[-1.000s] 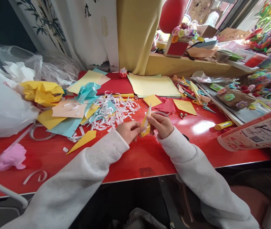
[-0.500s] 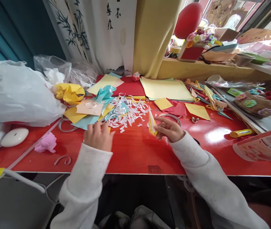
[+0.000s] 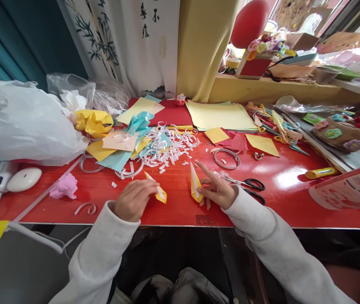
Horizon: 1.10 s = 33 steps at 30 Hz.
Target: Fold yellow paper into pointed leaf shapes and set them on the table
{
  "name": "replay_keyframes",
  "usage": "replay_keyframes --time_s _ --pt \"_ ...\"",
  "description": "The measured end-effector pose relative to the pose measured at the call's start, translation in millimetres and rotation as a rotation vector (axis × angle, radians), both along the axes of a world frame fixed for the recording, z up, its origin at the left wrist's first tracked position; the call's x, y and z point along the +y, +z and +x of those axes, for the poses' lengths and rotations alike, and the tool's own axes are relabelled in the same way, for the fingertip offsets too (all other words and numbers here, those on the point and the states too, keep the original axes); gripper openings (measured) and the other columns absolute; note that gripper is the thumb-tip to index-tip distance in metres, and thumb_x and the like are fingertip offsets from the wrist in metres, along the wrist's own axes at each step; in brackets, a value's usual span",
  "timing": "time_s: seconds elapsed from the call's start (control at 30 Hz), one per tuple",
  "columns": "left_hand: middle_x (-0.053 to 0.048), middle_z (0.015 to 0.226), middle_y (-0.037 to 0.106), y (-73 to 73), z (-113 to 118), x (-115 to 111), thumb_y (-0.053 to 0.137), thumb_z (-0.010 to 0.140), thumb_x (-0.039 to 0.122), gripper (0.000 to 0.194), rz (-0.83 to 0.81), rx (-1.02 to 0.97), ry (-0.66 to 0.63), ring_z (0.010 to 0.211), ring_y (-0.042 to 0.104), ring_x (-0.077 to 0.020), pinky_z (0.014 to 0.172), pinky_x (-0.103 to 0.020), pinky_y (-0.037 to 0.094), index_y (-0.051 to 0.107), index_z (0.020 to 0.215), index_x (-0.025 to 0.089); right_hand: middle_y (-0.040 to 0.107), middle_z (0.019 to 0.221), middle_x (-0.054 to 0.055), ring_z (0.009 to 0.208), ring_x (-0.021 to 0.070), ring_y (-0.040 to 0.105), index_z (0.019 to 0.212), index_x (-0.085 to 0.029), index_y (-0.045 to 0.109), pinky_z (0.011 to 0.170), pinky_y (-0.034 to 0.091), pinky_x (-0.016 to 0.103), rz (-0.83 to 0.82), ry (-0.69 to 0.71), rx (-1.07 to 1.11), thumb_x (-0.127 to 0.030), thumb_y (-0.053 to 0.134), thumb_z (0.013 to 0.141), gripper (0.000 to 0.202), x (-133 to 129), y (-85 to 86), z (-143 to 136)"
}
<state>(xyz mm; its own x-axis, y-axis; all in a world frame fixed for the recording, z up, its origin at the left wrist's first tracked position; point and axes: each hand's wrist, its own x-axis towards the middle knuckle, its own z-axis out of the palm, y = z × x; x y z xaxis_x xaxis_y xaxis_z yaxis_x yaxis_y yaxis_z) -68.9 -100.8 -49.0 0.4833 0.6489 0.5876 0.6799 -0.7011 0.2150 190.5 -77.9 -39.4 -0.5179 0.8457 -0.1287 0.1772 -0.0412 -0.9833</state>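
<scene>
My left hand [image 3: 135,198] pinches a folded yellow and white paper piece [image 3: 160,194] over the red table, fingertips on its upper side. A second folded yellow and white piece [image 3: 195,185], narrow and pointing up, is held by my right hand [image 3: 217,190] between thumb and fingers, with the index finger stretched out. Black-handled scissors [image 3: 246,185] lie just behind my right hand, partly hidden by the sleeve. A heap of white paper shreds [image 3: 167,147] lies beyond both hands.
Yellow squares [image 3: 262,145], a tape ring [image 3: 227,159] and a yellow tube [image 3: 320,173] lie to the right. A pink cup [image 3: 347,190] stands at the right edge. At left are a white plastic bag [image 3: 24,122] and crumpled pink paper [image 3: 63,186].
My left hand has moved toward me and right, and a folded yellow piece now shows in its fingers. My right hand has come nearer with its piece, uncovering the scissors.
</scene>
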Motion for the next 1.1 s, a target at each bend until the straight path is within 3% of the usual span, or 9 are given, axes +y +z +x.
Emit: replay_keyframes --time_s 0.1,0.2,0.33,0.47,0.6,0.73,0.87,1.0,1.1 --pt "-0.006 0.102 0.059 -3.5 1 -5 0.035 0.076 0.003 0.028 -0.127 0.003 -0.139 0.097 0.052 -0.0136 0.085 -0.026 0.041 0.058 0.086 0.016 0.051 0.063 -0.002 0.049 0.0104 0.059 0.13 -0.023 0.018 0.036 0.047 0.017 -0.032 0.024 -0.039 -0.031 0.044 0.077 0.059 -2 0.2 1" --pt "-0.005 0.097 0.059 -4.7 0 -6 0.032 0.075 0.002 0.03 -0.15 -0.134 -0.082 0.098 0.05 -0.0144 0.086 -0.029 0.042 0.058 0.08 0.017 0.047 0.049 -0.004 0.042 0.0096 0.056 0.117 -0.013 0.04 0.032 0.042 0.015 -0.046 0.001 -0.072 -0.034 0.045 0.076 0.046 -3 -0.3 1" --pt "-0.004 0.098 0.057 -4.5 4 -5 0.036 0.073 0.004 0.03 -0.085 -0.177 0.119 0.096 0.05 -0.016 0.086 -0.032 0.041 0.057 0.089 0.018 0.049 0.056 -0.003 0.045 0.0095 0.056 0.111 -0.012 0.043 0.032 0.043 0.017 -0.069 -0.048 -0.014 -0.035 0.052 0.072 0.046 -4 -0.5 0" --pt "-0.004 0.107 0.055 -3.6 20 -7 0.037 0.076 0.007 0.035 -0.07 0.051 0.067 0.1 0.047 -0.0179 0.089 -0.036 0.037 0.053 0.103 0.021 0.054 0.067 0.002 0.055 0.0114 0.058 0.116 -0.01 0.04 0.038 0.047 0.02 -0.143 -0.018 0.063 -0.035 0.057 0.067 0.058 -6 -0.4 -4" --pt "-0.006 0.101 0.055 5.7 42 -10 0.044 0.075 0.014 0.022 -0.076 -0.128 0.151 0.093 0.05 -0.0179 0.082 -0.034 0.04 0.058 0.091 0.018 0.055 0.084 0.005 0.065 0.0108 0.056 0.118 -0.014 0.039 0.046 0.05 0.02 -0.179 -0.029 0.111 -0.028 0.067 0.058 0.068 -8 0.2 -6" --pt "-0.004 0.082 0.058 15.3 67 -7 0.047 0.075 0.022 0.02 -0.377 -0.382 0.153 0.077 0.054 -0.014 0.073 -0.029 0.044 0.053 0.094 0.017 0.056 0.084 0.004 0.078 0.0127 0.055 0.115 -0.015 0.042 0.058 0.052 0.024 -0.145 -0.001 0.175 -0.023 0.064 0.062 0.058 -11 1.6 -5" --pt "-0.003 0.079 0.06 14.3 85 -2 0.053 0.072 0.028 0.025 -0.727 -0.596 0.053 0.076 0.057 -0.0143 0.068 -0.027 0.045 0.05 0.095 0.018 0.058 0.092 0.006 0.084 0.0155 0.056 0.116 -0.017 0.042 0.066 0.052 0.029 -0.068 0.018 0.189 -0.023 0.06 0.065 0.054 -12 4.4 -3" --pt "-0.004 0.081 0.057 11.8 93 1 0.057 0.068 0.029 0.027 -0.881 -0.819 -0.036 0.078 0.055 -0.0143 0.068 -0.027 0.046 0.051 0.091 0.017 0.057 0.1 0.006 0.091 0.0185 0.055 0.119 -0.017 0.041 0.078 0.046 0.032 0.094 0.021 0.105 -0.023 0.058 0.067 0.055 -10 6.4 -1" --pt "-0.004 0.085 0.055 11.7 95 3 0.061 0.065 0.027 0.029 -0.994 -0.999 -0.031 0.08 0.054 -0.0139 0.067 -0.027 0.047 0.051 0.091 0.017 0.054 0.105 0.008 0.093 0.0192 0.053 0.122 -0.017 0.039 0.079 0.045 0.032 0.271 0.016 0.019 -0.018 0.056 0.067 0.057 -10 6.1 -1"
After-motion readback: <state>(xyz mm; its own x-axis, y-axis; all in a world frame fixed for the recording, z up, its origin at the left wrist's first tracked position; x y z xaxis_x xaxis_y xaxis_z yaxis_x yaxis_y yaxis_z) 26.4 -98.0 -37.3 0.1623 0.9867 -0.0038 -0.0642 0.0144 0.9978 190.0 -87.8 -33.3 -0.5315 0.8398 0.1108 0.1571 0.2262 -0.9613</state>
